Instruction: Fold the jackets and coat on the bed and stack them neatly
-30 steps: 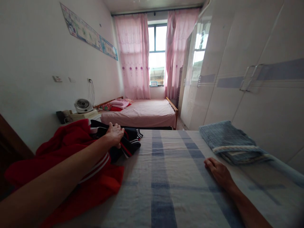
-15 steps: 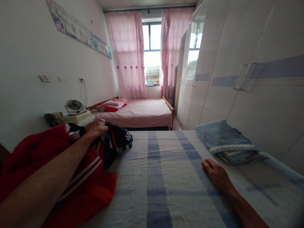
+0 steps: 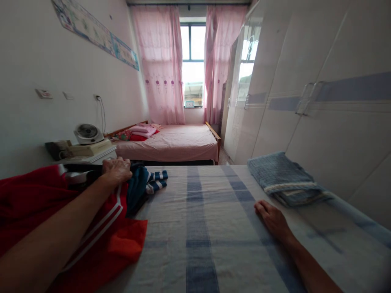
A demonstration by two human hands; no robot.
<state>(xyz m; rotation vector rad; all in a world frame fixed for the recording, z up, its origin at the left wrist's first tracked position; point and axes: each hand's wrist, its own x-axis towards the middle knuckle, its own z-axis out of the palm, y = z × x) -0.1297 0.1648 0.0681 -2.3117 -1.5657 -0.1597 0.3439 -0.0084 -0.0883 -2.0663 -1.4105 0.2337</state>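
My left hand (image 3: 117,169) is closed on a piece of clothing in a heap at the left side of the striped bed. Just which garment its fingers hold is hard to make out. Around it lie a red garment with white stripes (image 3: 104,219), an orange-red cloth (image 3: 130,242) and a dark teal garment (image 3: 137,185) with blue-and-white banded ends. My right hand (image 3: 271,219) rests on the blue-and-white striped sheet (image 3: 226,236), fingers curled in and nothing seen in them. Beyond that hand lies a folded blue-grey cloth (image 3: 282,177), partly over the bed's right side.
White wardrobe doors (image 3: 339,134) line the right side. A small fan (image 3: 88,133) stands on boxes at the left, by the wall. Past the near bed is a pink-sheeted bed (image 3: 183,142) bearing folded bedding (image 3: 143,130), under a window with pink curtains (image 3: 159,61).
The dark garment with red and white stripes is gone from beside my left hand, and the teal one with banded ends now shows. My left hand is slightly further left; the right stays on the sheet.
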